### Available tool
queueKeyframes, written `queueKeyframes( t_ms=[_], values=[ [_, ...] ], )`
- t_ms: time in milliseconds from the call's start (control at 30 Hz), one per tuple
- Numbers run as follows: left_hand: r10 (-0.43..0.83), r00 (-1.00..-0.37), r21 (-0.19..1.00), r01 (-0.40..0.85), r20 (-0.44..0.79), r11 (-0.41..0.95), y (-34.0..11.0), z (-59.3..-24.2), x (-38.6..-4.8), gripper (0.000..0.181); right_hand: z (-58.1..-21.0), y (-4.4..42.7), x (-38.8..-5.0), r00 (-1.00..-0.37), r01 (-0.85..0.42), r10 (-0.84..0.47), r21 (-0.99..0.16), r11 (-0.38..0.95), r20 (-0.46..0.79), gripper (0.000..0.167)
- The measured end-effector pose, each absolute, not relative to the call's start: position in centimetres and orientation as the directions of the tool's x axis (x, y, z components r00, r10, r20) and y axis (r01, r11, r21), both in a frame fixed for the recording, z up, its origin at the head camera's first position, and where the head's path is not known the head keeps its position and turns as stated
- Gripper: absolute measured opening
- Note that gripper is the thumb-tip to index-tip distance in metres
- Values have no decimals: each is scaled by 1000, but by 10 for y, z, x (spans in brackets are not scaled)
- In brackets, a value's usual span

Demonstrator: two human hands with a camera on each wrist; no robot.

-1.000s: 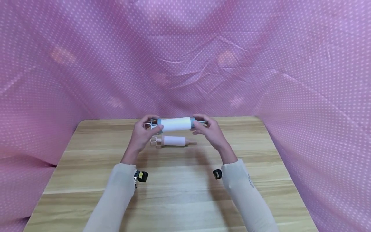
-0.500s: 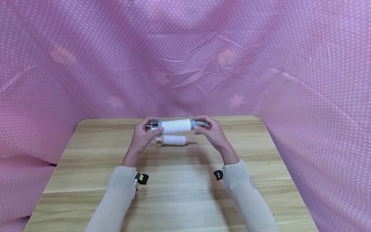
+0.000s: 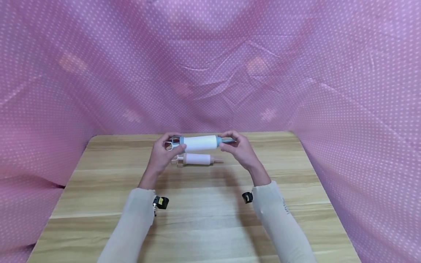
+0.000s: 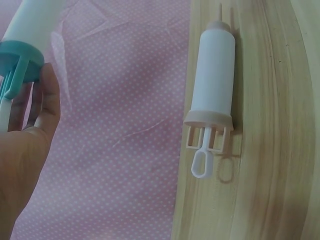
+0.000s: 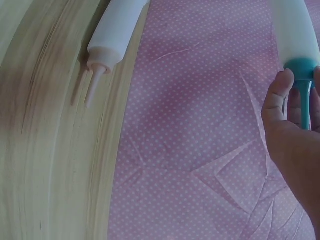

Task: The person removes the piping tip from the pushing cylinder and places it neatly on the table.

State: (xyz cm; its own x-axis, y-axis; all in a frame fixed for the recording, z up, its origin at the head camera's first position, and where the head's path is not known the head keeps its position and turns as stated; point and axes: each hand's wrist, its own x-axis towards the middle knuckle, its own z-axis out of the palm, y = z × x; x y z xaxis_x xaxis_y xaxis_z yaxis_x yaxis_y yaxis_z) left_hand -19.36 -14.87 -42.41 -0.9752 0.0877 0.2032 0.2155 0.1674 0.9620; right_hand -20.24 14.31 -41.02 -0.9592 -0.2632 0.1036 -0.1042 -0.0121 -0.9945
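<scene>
Work, as we judge it, is at a two-handed holding step: the teal-ended syringe (image 3: 200, 143) lies nearly level between the hands, seemingly raised above the far part of the desk (image 3: 210, 212). Our left hand (image 3: 162, 152) grips its plunger end, thumb along the teal collar (image 4: 22, 54); our right hand (image 3: 241, 149) pinches the other end around the base of the teal nozzle (image 5: 304, 102). The nozzle points to our right. The next move, we think, calls for both hands to travel together, without pressing the plunger end or twisting the nozzle.

As for the containers, we see two. The held one has a white barrel, and we cannot tell whether anything is inside. The beige-ended syringe (image 4: 215, 75) rests on its side on the desk, nearer to us and untouched, nozzle also rightward. Its white plunger (image 4: 206, 139) shows only a short stem and loop outside the collar, so we judge it pushed well in; its contents we cannot see either.
</scene>
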Motion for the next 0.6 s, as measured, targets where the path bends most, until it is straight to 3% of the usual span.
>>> queueKeyframes(
  t_ms=[133, 333, 600],
  values=[
    [88, -974, 963, 221, 209, 156, -150, -423, -194, 47, -412, 141, -204, -960, -72, -264, -994, -88, 93, 39],
    [109, -979, 971, 185, 170, 153, -151, -424, -196, 48, -420, 139, -205, -969, 28, -247, -991, -135, 7, 34],
    [118, -980, 973, 178, 161, 149, -153, -426, -199, 48, -421, 145, -205, -960, -49, -273, -996, -72, 67, 33]
  ],
)
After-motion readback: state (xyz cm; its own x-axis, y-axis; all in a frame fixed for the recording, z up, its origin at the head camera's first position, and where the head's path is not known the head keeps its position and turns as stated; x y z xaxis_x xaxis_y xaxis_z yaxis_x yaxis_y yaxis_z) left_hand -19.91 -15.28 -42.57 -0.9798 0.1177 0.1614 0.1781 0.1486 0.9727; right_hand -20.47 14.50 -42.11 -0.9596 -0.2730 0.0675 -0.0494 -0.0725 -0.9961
